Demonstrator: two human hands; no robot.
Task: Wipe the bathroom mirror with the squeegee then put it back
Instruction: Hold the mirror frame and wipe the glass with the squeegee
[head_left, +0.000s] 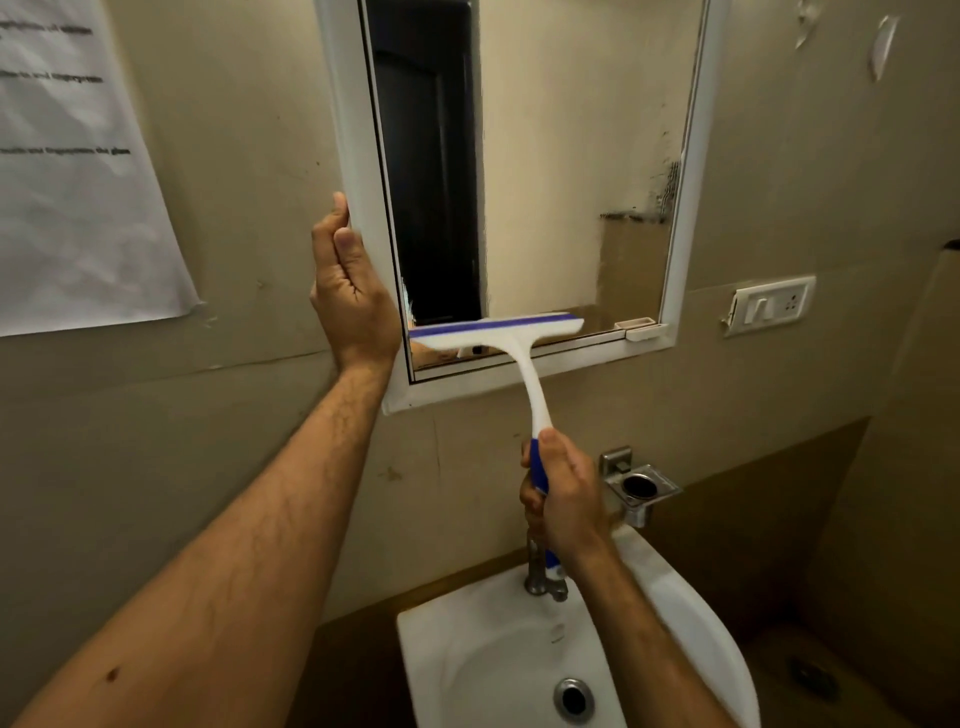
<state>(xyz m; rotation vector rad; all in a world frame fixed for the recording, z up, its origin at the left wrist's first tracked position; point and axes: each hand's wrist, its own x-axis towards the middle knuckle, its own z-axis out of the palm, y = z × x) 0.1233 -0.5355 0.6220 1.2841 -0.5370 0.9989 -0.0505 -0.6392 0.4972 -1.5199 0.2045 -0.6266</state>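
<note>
A white-framed mirror (545, 156) hangs on the beige wall. My left hand (350, 291) grips the left edge of its frame (358, 156). A white squeegee (498, 332) with a blue blade strip and a blue grip lies with its blade across the lower left of the glass, near the bottom edge. My right hand (563, 493) is closed around the blue part of the handle, below the mirror and above the tap. The glass shows dark smudges at the right side.
A white washbasin (670, 597) with a metal tap (540, 577) sits below. A steel holder (641, 486) is fixed to the wall at right, a switch plate (771, 306) beside the mirror. A printed paper sheet (72, 171) hangs at left.
</note>
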